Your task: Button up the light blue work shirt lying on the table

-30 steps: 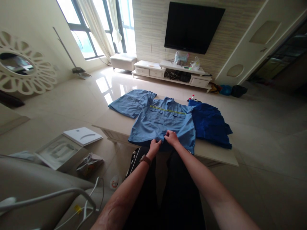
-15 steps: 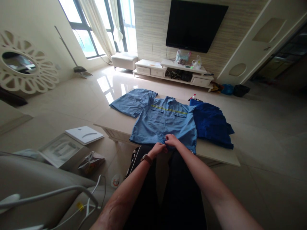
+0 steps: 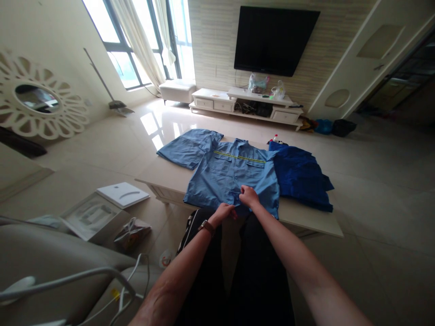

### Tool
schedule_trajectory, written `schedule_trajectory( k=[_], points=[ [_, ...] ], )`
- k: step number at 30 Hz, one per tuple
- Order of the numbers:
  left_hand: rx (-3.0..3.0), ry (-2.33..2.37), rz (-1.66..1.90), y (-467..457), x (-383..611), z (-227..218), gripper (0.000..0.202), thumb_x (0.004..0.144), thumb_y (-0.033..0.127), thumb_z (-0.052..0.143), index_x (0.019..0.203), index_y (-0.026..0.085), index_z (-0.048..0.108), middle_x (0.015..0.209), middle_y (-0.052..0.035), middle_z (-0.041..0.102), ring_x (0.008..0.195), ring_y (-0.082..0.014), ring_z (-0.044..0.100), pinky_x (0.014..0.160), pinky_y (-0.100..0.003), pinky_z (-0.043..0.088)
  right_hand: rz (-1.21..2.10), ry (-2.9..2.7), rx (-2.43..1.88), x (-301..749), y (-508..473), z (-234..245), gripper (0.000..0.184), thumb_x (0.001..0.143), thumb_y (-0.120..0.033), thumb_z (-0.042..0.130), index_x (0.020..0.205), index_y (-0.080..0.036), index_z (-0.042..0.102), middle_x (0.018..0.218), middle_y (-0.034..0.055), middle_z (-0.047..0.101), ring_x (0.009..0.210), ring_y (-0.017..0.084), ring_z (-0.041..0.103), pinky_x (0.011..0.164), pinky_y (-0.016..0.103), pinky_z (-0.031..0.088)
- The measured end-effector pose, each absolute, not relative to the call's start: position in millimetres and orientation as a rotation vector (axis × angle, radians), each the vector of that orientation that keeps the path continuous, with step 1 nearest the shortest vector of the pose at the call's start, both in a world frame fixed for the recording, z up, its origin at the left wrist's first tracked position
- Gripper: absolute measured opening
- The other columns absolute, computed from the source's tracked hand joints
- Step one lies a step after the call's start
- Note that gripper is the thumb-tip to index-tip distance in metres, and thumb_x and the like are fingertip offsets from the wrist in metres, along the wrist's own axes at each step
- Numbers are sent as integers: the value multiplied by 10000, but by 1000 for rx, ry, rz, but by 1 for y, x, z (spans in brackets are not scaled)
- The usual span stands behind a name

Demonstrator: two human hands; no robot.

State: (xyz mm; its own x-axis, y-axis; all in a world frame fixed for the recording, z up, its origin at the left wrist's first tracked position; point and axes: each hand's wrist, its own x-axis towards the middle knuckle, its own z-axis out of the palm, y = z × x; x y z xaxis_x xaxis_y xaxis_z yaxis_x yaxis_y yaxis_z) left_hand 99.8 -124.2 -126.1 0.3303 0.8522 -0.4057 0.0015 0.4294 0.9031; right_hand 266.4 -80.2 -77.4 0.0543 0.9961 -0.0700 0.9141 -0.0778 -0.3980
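A blue work jacket [image 3: 224,176] with a yellow stripe across the chest lies spread front up on the table. Its lower front, by the hem, is where both my hands are. My left hand [image 3: 224,212], with a watch [image 3: 206,226] on the wrist, is closed on the jacket's bottom edge near the front opening. Just to the right and a little higher, my right hand [image 3: 249,197] is closed with curled fingers on the other front edge. The fingertips are partly hidden. Dark blue folded clothing [image 3: 301,176] lies right of the jacket.
The pale table [image 3: 163,181] stands before my knees. Another blue garment part [image 3: 186,147] spreads at its left. On the floor to the left are a white box [image 3: 124,194], an open carton [image 3: 90,217] and a small bag [image 3: 132,233]. A small bottle [image 3: 275,137] stands behind the clothes.
My right hand has moved slightly up and to the right, away from my left hand, opening a gap between them. The left hand stays at the hem. The view has tilted a little.
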Motion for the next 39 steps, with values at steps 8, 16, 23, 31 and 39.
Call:
schedule_trajectory(
  k=[8, 16, 23, 31, 39],
  points=[
    [1074, 1110, 563, -129, 99, -122, 469, 816, 495, 739, 523, 165, 583, 567, -96, 684, 523, -180, 662, 589, -281, 548, 486, -1813, -2218, 282, -85, -79, 322, 795, -164, 568, 1098, -226, 657, 1022, 92, 724, 871, 219, 657, 669, 265, 384],
    [1352, 1356, 552, -144, 80, -83, 323, 793, 287, 721, 500, 191, 623, 464, -49, 602, 462, -168, 592, 555, -244, 435, 553, -1850, -2370, 308, -89, -85, 298, 758, -128, 673, 1034, -233, 713, 1003, 103, 737, 889, 234, 699, 710, 279, 456],
    [1511, 1484, 702, -63, 99, -36, 272, 844, 279, 617, 593, 193, 676, 587, -56, 678, 529, -160, 612, 626, -249, 410, 340, -1976, -2293, 277, -73, -78, 276, 890, -201, 609, 1156, -177, 677, 1279, 201, 642, 1272, 333, 535, 972, 405, 452],
    [1593, 1540, 681, 2, 111, -47, 258, 874, 268, 579, 680, 174, 719, 657, -70, 713, 600, -167, 634, 649, -259, 403, 522, -2157, -2134, 234, -51, -106, 183, 895, -179, 643, 1066, -160, 707, 1118, 188, 714, 1123, 321, 625, 996, 444, 424],
    [1881, 1499, 457, 20, 123, -40, 102, 805, 280, 669, 840, 225, 747, 877, -36, 765, 836, -190, 675, 721, -259, 437, 814, -2033, -1862, 283, -12, -84, 128, 898, -209, 567, 960, -198, 679, 1053, 69, 720, 983, 195, 637, 825, 273, 431]
  ],
)
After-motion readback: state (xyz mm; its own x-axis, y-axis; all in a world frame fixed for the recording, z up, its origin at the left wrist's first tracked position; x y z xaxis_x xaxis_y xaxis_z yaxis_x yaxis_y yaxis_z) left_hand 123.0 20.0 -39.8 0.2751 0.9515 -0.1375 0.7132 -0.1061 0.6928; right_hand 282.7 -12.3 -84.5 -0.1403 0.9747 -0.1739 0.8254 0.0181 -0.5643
